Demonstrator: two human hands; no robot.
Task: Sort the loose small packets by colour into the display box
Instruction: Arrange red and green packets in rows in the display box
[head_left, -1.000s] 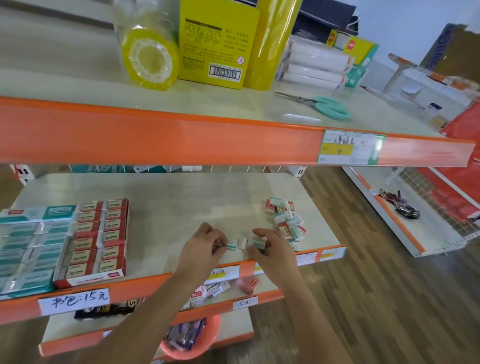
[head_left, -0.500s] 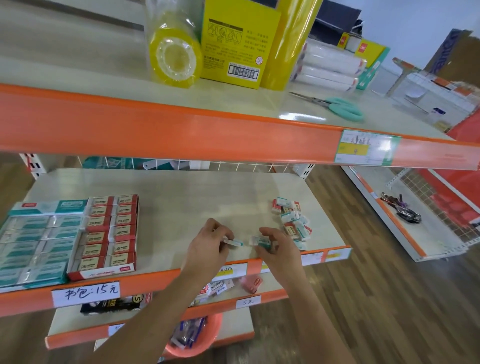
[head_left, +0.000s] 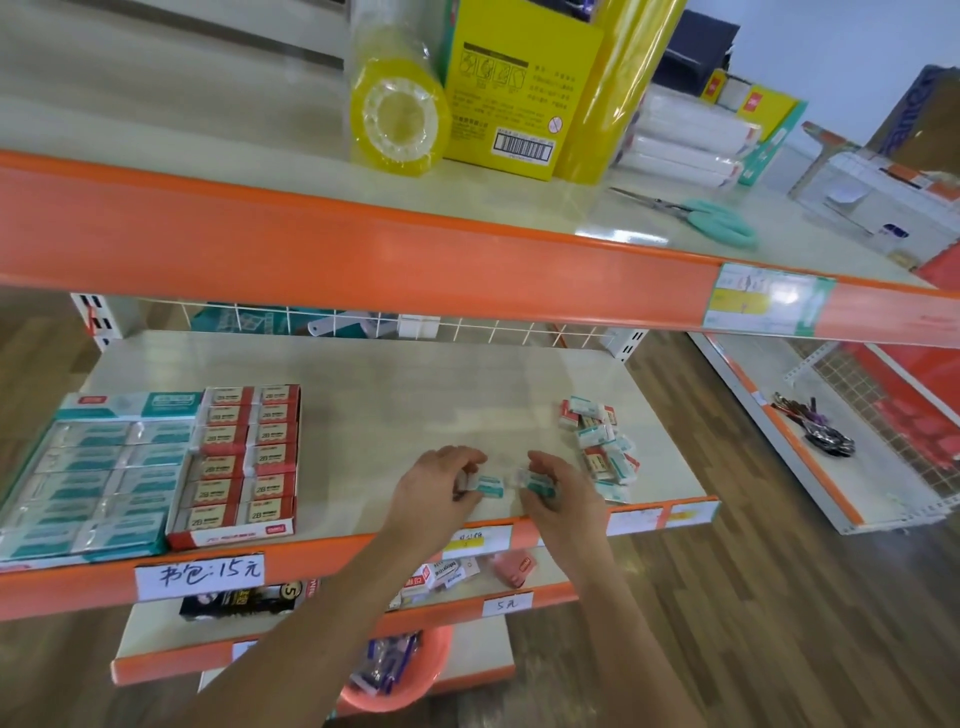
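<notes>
Holding one teal packet (head_left: 491, 486) in the left hand (head_left: 441, 491) and another teal packet (head_left: 535, 486) in the right hand (head_left: 563, 493), pinched tight, low over the shelf (head_left: 415, 400). Next, probably carrying both left to the teal display box (head_left: 98, 467), away from the loose pile (head_left: 600, 441).

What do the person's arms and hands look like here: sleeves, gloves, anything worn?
Both forearms enter from the bottom edge, bare as far as the frame shows: no sleeves in view. The left hand and right hand wear no gloves. No watch, ring, bracelet or marking is visible on either wrist or on the fingers that show.
</notes>
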